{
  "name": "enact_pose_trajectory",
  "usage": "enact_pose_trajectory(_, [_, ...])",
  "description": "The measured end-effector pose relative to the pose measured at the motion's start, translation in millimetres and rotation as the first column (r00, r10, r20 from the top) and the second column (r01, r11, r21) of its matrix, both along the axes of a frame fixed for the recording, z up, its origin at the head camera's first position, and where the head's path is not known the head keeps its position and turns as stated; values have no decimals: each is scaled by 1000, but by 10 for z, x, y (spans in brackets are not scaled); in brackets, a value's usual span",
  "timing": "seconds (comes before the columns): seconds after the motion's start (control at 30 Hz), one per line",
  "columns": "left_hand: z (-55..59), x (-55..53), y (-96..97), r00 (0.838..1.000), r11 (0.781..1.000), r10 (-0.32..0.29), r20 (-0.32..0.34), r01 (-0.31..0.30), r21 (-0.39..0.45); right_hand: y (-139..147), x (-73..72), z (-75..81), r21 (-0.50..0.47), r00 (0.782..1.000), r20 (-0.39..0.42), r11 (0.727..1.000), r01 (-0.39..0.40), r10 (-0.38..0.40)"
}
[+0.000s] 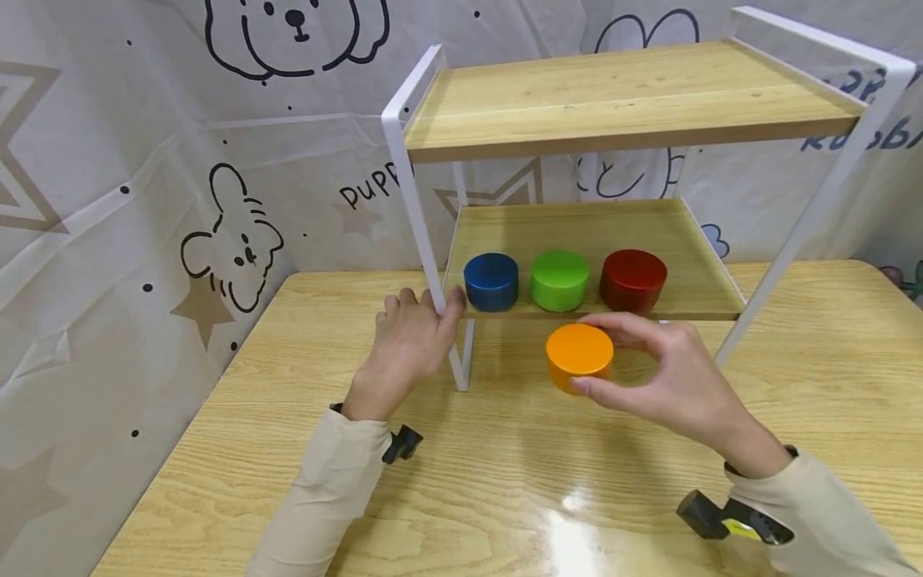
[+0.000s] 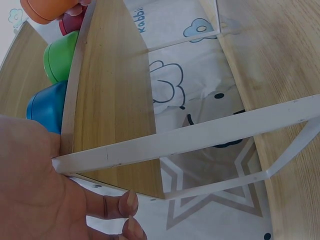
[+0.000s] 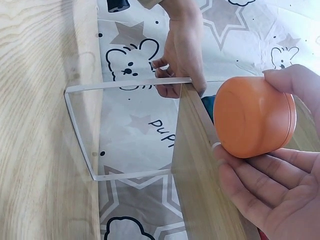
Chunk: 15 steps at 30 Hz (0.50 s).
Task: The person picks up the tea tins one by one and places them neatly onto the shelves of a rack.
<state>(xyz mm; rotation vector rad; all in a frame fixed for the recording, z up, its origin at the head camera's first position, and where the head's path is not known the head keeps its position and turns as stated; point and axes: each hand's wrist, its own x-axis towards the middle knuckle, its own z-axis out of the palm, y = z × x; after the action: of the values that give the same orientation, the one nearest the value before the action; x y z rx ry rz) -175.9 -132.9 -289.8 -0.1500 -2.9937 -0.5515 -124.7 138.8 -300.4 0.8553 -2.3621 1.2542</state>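
In the head view my right hand [image 1: 671,381] pinches a small round orange tin [image 1: 579,353] between thumb and fingers, held in the air before the lower shelf's front edge. A lid seam shows on the orange tin [image 3: 255,117] in the right wrist view. My left hand [image 1: 413,336] grips the white front-left post [image 1: 414,216] of the two-tier shelf rack at lower-board height, its thumb by the board's edge. On the lower board [image 1: 577,224] stand a blue tin [image 1: 492,284], a green tin [image 1: 560,282] and a red tin [image 1: 633,282] in a row.
The upper wooden board [image 1: 634,92] overhangs the lower one, with white metal posts at the corners. The rack stands on a wooden table [image 1: 505,489]. Behind hangs a white cloth [image 1: 94,160] printed with cartoon animals and stars.
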Motion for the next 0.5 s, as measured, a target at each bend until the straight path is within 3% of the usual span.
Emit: enact_pose_trajectory(0.5, [-2,1,-3,1000,1000,-6,2,6,1,58,-21,47,-19,1000,-16,1000,8,-9])
